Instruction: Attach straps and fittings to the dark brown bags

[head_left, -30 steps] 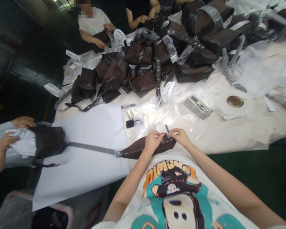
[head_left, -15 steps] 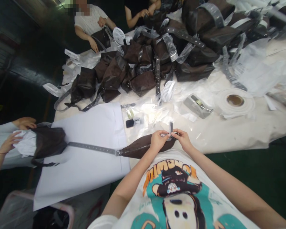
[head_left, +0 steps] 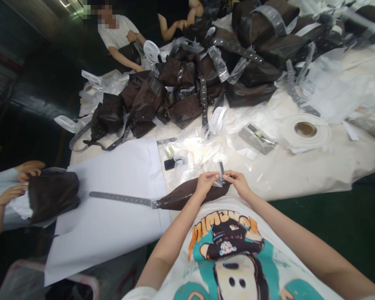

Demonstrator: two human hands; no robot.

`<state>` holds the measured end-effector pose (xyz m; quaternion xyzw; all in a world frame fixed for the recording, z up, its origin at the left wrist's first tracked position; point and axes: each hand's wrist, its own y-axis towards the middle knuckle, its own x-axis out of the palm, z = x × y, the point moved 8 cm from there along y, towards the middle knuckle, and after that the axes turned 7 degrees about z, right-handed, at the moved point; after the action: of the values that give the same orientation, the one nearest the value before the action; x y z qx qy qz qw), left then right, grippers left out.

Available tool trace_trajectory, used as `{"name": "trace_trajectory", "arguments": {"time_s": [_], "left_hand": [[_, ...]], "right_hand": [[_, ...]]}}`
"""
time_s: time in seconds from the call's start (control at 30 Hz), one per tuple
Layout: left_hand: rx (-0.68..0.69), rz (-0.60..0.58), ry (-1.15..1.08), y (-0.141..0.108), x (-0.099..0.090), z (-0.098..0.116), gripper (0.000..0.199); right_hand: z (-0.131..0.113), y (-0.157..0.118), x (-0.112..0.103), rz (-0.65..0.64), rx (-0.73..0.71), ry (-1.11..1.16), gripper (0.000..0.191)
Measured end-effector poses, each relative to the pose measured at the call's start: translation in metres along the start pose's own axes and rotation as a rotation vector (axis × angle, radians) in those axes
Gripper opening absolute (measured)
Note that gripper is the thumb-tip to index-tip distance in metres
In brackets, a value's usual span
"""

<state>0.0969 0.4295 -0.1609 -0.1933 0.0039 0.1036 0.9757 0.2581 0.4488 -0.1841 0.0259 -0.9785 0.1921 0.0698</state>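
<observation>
We look down at our own two bare hands over a slim brown bag (head_left: 181,195), which lies at the near edge of a pale counter (head_left: 300,179), close against our printed shirt (head_left: 203,250). Its strap (head_left: 121,197), pierced with a row of holes, runs out to the left across a white sheet (head_left: 112,166).

Our left hand (head_left: 208,184) is over the bag's right part, fingers pinching a small piece of clear plastic (head_left: 219,182). Our right hand (head_left: 237,182) is just beside it at the bag's right end, fingertips pressed together at the foot of a narrow dark strip (head_left: 221,167) that stands upright between the hands. How the strip joins the plastic is too small to tell.

For this close work, we judge it best to keep both pinches light and near each other, let the left fingers steady the plastic while the right guide the strip, and avoid pulling so hard that the film creases or the bag slides. Resting the wrists low should help.

Beyond the hands stand a white fan (head_left: 218,121) and a tape dispenser (head_left: 258,138); a pile of brown bags (head_left: 146,100) lies farther back.
</observation>
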Motion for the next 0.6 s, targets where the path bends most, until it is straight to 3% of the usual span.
{"name": "trace_trajectory", "arguments": {"time_s": [0.2, 0.43, 0.6], "left_hand": [[0.054, -0.016, 0.035, 0.009, 0.000, 0.001, 0.027], [-0.030, -0.041, 0.096, 0.020, 0.004, 0.001, 0.031], [-0.064, -0.001, 0.128, 0.022, 0.002, -0.001, 0.033]], "right_hand": [[0.000, 0.004, 0.002, -0.049, -0.020, -0.020, 0.027], [0.001, 0.011, 0.000, -0.027, -0.086, -0.112, 0.025], [-0.002, 0.007, 0.003, -0.094, -0.120, -0.076, 0.031]]}}
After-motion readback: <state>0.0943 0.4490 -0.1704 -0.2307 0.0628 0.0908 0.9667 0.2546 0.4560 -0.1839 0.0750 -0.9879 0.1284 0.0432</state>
